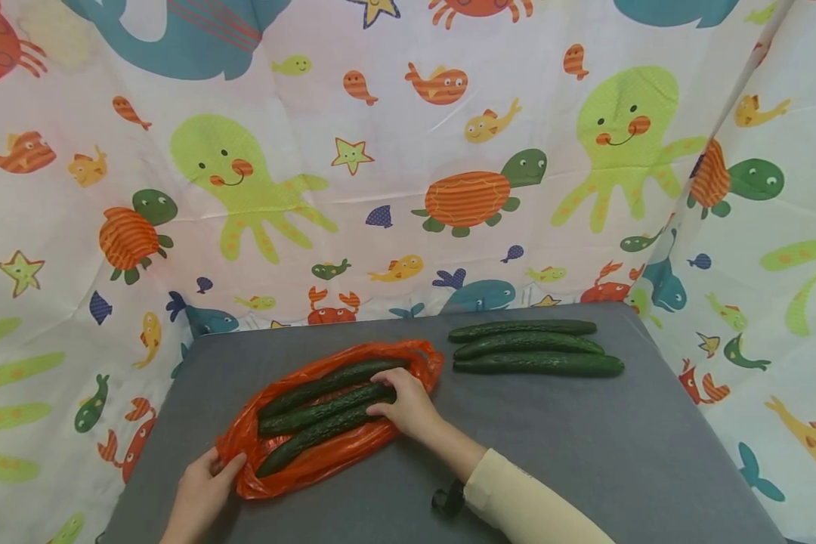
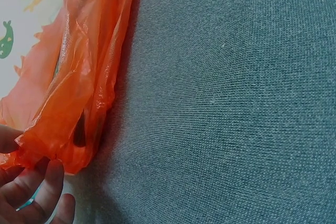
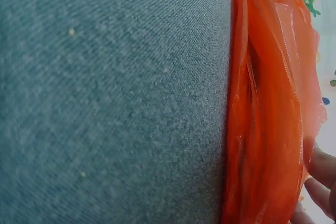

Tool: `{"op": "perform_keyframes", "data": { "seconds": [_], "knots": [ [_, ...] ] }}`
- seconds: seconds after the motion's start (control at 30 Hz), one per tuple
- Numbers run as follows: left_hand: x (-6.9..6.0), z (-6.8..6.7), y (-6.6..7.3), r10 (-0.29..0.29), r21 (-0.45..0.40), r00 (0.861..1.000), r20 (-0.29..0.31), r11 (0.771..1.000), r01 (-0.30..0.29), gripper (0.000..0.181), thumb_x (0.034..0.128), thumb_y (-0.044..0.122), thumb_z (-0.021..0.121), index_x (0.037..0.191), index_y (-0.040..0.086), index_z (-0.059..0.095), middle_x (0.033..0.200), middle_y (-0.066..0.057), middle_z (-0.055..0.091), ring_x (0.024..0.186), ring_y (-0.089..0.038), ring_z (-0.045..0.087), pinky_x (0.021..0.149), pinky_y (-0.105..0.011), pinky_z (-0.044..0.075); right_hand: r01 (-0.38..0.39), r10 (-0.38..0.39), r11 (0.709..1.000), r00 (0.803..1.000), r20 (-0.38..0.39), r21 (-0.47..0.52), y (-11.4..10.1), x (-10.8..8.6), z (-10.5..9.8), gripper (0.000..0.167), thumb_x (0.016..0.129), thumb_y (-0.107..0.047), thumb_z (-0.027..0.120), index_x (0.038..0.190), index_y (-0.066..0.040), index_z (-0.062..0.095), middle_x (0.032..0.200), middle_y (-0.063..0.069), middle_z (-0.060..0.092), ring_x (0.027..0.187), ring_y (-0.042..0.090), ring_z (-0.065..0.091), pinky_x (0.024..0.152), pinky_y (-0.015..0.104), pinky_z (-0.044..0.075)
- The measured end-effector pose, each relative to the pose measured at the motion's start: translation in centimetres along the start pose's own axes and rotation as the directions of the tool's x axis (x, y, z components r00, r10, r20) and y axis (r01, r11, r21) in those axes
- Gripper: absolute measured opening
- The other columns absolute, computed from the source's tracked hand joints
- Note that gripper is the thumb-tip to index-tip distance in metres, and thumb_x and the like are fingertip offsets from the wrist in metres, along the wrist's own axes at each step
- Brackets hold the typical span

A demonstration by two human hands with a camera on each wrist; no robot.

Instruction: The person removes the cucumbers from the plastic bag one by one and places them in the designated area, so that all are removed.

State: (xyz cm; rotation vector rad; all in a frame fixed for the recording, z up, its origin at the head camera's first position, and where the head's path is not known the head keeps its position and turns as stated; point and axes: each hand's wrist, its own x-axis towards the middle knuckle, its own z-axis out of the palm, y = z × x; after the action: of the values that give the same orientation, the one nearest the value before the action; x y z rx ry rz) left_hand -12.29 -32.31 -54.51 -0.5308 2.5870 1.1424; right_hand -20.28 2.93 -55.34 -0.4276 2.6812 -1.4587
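Note:
Three long dark green cucumbers (image 1: pixel 319 408) lie side by side in an orange plastic bag (image 1: pixel 326 474), spread open on the grey table. My left hand (image 1: pixel 202 487) pinches the bag's near left corner between thumb and fingers; in the left wrist view the fingers (image 2: pixel 50 190) bunch the thin plastic. Over the bag's right end, my right hand (image 1: pixel 408 400) has its thumb and fingers curled round the end of the middle cucumber. In the right wrist view its fingertips (image 3: pixel 317 166) show at the bag's edge, with the cucumbers mostly hidden behind plastic.
Another three cucumbers (image 1: pixel 537 363) lie in parallel at the back right of the grey table (image 1: pixel 551 446). A small black object (image 1: pixel 447 500) shows beside the right sleeve. A curtain (image 1: pixel 381 249) printed with sea animals encloses the back and sides.

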Motion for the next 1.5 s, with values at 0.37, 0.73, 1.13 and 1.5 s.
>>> {"op": "perform_keyframes", "data": {
  "seconds": [0.37,0.73,1.13,1.5],
  "knots": [
    [-0.2,-0.1,0.2,0.014,0.016,1.000,-0.006,1.000,-0.013,0.066,0.1002,0.050,0.058,0.133,-0.008,0.056,0.099,-0.012,0.076,0.077,-0.014,0.060,0.063,-0.032,0.043,0.005,-0.005,1.000,0.999,0.044,-0.009,0.5,-0.4,0.0,0.034,0.081,-0.016,0.086,0.112,-0.013,0.074,0.121,0.003,0.066,0.108,0.027,0.061,0.090,0.043,0.051],
    [-0.1,0.0,0.0,-0.007,0.013,1.000,0.003,1.000,0.007,0.065,0.1000,0.052,0.057,0.130,-0.005,0.057,0.082,0.000,0.072,0.070,-0.017,0.055,0.060,-0.033,0.039,0.028,-0.018,0.993,0.996,0.083,-0.113,0.8,-0.3,0.3,0.030,0.080,-0.012,0.086,0.108,-0.015,0.078,0.116,0.003,0.069,0.114,0.029,0.062,0.100,0.048,0.048],
    [0.2,0.0,0.0,-0.004,0.011,1.000,0.009,1.000,0.004,0.070,0.0985,0.056,0.057,0.132,-0.005,0.057,0.089,-0.004,0.075,0.072,-0.015,0.057,0.059,-0.032,0.041,0.025,-0.004,0.978,0.995,0.100,-0.205,0.8,-0.3,0.9,0.035,0.080,-0.012,0.086,0.114,-0.017,0.077,0.112,0.002,0.065,0.109,0.027,0.062,0.105,0.049,0.045],
    [0.2,0.0,-0.2,0.008,0.003,1.000,0.003,1.000,-0.008,0.070,0.0990,0.054,0.058,0.132,-0.008,0.056,0.091,-0.005,0.075,0.074,-0.015,0.059,0.058,-0.033,0.041,0.023,0.002,0.973,0.995,0.105,-0.230,0.6,-0.2,1.2,0.035,0.079,-0.005,0.085,0.111,-0.016,0.077,0.110,0.004,0.064,0.105,0.027,0.062,0.092,0.043,0.051]
  ]
}}
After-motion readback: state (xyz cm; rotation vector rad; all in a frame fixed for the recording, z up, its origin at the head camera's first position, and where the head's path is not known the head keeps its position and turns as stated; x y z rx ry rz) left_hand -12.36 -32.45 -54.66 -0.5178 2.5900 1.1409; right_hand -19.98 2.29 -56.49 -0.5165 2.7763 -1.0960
